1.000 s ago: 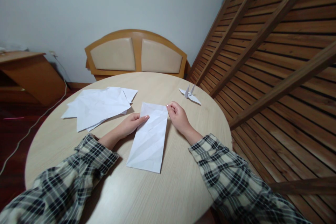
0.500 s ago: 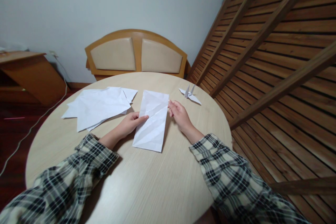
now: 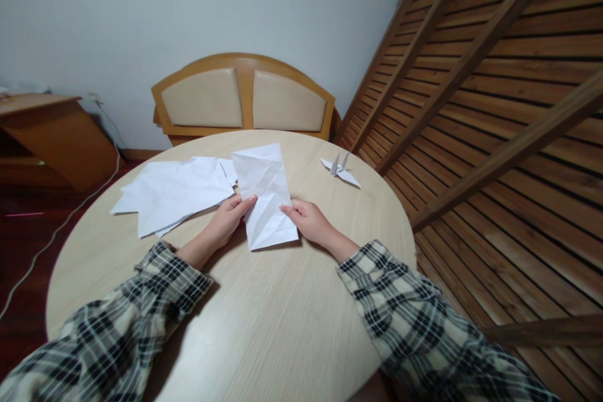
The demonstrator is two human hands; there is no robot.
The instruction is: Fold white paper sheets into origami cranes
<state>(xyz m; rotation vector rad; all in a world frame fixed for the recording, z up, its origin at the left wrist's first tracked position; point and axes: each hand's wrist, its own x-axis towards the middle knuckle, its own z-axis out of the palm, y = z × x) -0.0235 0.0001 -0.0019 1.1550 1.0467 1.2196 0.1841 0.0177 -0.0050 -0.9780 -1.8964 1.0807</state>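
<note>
One creased sheet (image 3: 266, 179), pinched at both sides: left hand (image 3: 228, 218) on its left edge, right hand (image 3: 308, 221) on its right. Versus half a second ago: sheet turned, nearer table's (image 3: 245, 339) far edge, right thumb now over it; so firmer two-sided control.

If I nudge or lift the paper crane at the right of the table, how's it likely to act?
The paper crane looks like folded paper, so it's probably very light; a push would likely slide it over the smooth-looking table. Its wide, spread wings should help resist rolling. The thin upright points may bend if pinched hard.
</note>
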